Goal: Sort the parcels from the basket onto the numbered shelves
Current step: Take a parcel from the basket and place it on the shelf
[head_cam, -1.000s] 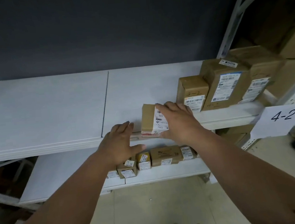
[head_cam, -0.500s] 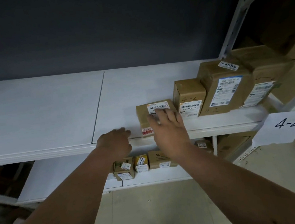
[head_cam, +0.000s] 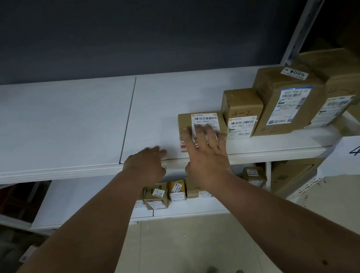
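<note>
A small brown parcel [head_cam: 204, 121] with a white barcode label lies flat on the white upper shelf [head_cam: 75, 123], against a taller brown parcel marked 4-2 [head_cam: 241, 111]. My right hand [head_cam: 206, 153] rests with straight, spread fingers on the small parcel's near edge. My left hand [head_cam: 145, 163] sits at the shelf's front edge just left of the parcel, fingers loosely bent, holding nothing. A paper sign reading 4-2 [head_cam: 359, 153] hangs at the right.
Two bigger brown parcels [head_cam: 289, 100] stand further right on the upper shelf. Several small boxes [head_cam: 164, 194] line the lower shelf [head_cam: 82, 201] under my hands. A white upright post [head_cam: 307, 14] rises at the right. The upper shelf's left half is bare.
The small parcel went from tilted in my right hand's grip to lying flat on the shelf beside the 4-2 parcel. My right hand's fingers straightened on top of it. The left hand drew back slightly.
</note>
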